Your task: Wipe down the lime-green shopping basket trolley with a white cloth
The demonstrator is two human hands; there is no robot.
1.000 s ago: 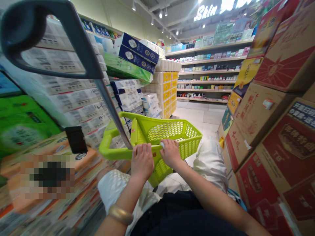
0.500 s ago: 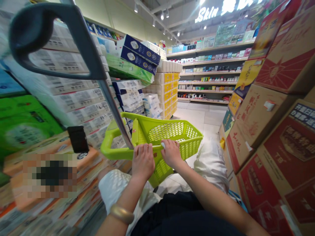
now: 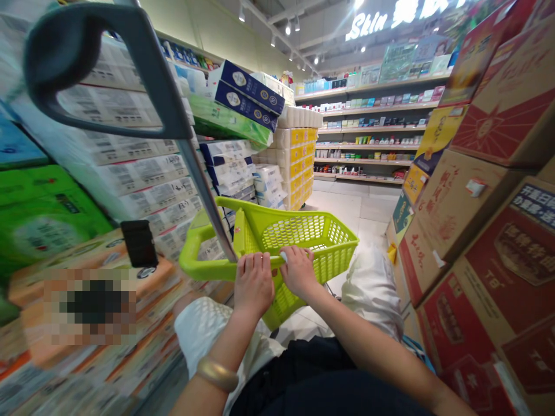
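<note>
A lime-green plastic shopping basket (image 3: 333,260) with perforated sides stands in front of my knees. My left hand (image 3: 254,286) is closed over its near rim, fingers curled across the edge. Close beside it, to the right, my right hand (image 3: 299,271) also grips the same rim, and a small white bit shows at its index finger. From the basket's left end a metal pole (image 3: 203,190) rises, topped by a dark grey loop handle (image 3: 151,75); neither hand touches it. The bottom of the basket is partly hidden behind my hands and legs.
Stacked packs of paper goods (image 3: 147,173) line the left side, with a black phone-like object (image 3: 139,244) on an orange pack. Cardboard cartons (image 3: 451,202) are piled at the right. A tiled aisle (image 3: 347,202) leads to shelves of small goods (image 3: 368,127) at the back.
The right hand has shifted slightly left along the rim, closer to the left hand. The view has moved a little; the basket stays about where it was.
</note>
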